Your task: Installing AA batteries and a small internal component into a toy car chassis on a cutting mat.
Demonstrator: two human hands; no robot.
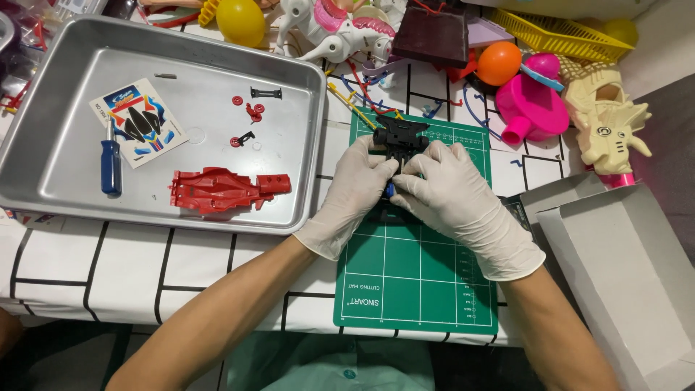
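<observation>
- Black toy car chassis (400, 137): lies at the far end of the green cutting mat (416, 282), its front sticking out beyond the fingertips, its rear covered by both hands
- Left hand (355, 192): white glove, fingers curled narrow around the chassis's left flank, thumb pressing near a small blue part (390, 190) at mid-mat
- Right hand (452, 195): white glove, fingers closed over the chassis's right side and rear, fingertips touching those of the left hand
- Metal tray (65, 181): just left of the mat, on a white cloth with black grid lines
- Red car body shell (224, 190): in the tray, at the corner nearest the mat
- Blue-handled screwdriver (111, 163): in the tray, well left of the mat
- Sticker sheet (137, 122): in the tray, just beside the screwdriver
- Small red wheels and black parts (250, 116): scattered in the tray's far portion
- Grey cardboard box (622, 268): right of the mat, open
- Pink toy (532, 101), orange ball (499, 63), cream dinosaur toy (604, 116): beyond the mat's far right corner
</observation>
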